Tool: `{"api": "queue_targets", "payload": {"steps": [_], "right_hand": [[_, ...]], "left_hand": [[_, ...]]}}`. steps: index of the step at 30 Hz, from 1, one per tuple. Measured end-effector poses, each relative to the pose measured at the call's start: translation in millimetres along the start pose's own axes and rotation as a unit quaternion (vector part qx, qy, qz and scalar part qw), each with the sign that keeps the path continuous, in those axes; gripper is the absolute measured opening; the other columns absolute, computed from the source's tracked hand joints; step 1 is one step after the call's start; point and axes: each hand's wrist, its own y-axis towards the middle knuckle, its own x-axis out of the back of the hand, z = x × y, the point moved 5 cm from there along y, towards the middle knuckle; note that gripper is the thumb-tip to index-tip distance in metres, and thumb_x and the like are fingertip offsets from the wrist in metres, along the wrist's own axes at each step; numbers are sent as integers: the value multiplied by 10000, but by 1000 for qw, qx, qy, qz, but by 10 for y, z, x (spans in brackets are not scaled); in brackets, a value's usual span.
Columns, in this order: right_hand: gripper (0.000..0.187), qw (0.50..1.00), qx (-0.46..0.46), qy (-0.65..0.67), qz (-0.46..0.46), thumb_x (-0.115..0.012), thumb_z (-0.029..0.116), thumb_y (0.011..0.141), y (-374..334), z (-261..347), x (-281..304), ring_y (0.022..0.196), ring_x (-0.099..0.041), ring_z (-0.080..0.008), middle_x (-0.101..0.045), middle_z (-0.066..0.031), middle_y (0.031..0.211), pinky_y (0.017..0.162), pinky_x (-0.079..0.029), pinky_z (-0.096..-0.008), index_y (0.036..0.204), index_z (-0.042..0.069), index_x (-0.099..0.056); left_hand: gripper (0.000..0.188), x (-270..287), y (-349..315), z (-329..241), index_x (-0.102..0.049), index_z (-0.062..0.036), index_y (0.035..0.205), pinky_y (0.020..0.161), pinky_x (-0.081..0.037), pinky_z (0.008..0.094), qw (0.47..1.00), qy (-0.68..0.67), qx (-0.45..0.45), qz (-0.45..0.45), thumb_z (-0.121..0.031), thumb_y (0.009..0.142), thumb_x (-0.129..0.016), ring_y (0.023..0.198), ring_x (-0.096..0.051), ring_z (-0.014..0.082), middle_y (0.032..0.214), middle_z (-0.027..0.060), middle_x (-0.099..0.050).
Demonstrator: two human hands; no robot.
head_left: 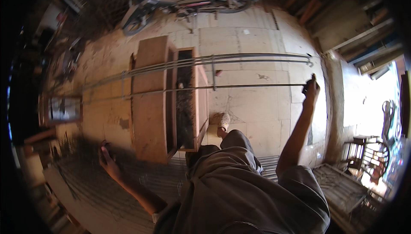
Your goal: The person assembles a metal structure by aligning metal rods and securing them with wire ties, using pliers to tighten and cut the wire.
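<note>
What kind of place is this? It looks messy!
Probably a small workshop, perhaps for metalwork: long, metal-looking rods stretch across a big brown box. A motorbike is parked there too, so it might double as storage.

The person wears a loose shirt (248, 191), plain dark grey-brown, creased across the front, with a curved line of stitching near the neck. Its right sleeve (305, 184) is wide and stops around the elbow; a pale edge shows beside the left sleeve (168, 217). The trousers (236, 140) are dark grey. One shoe (224, 119) shows: pale, rounded, with small dark spots. The left hand (108, 162) and right hand (313, 90) are bare.
</note>
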Motion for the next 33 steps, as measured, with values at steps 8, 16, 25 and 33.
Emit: {"api": "queue_targets", "payload": {"steps": [8, 16, 25, 33], "right_hand": [[500, 998, -5, 3, -67, -608, 446, 950, 195, -316, 115, 390, -311, -86, -336, 20, 483, 364, -253, -262, 590, 130, -467], [584, 993, -21, 61, -104, -559, 581, 920, -254, -89, 167, 499, -415, -80, -570, -37, 786, 430, -305, -204, 1104, 36, -660], [298, 980, 171, 50, 90, -489, 281, 1013, -3242, 213, -1004, 575, -327, -38, -458, 46, 758, 504, -278, -211, 1121, 38, -624], [191, 681, 268, -100, 674, -618, 103, 943, -7125, 517, -2466, 803, -660, -158, -669, -119, 1022, 671, -517, -283, 1115, 39, -670]], "left_hand": [[354, 555, -330, 210, -681, -43, 1075, 683, -379, 243, 992, -67, 44, -96, -370, 968, -600, 786, -492, 82, 894, -5, -619], [396, 1076, -461, 547, -672, -31, 1096, 766, -438, 275, 988, -121, 63, -75, -396, 962, -599, 868, -569, 122, 944, 46, -652], [499, 1165, -1152, 1455, -589, -111, 931, 655, -379, 260, 949, -256, 181, -27, -551, 1021, -374, 761, -465, 90, 852, -4, -547], [474, 1186, -1418, 1311, -581, -11, 893, 677, -438, 352, 951, -253, 159, 77, -377, 1067, -333, 732, -527, 192, 770, 95, -565]]}}
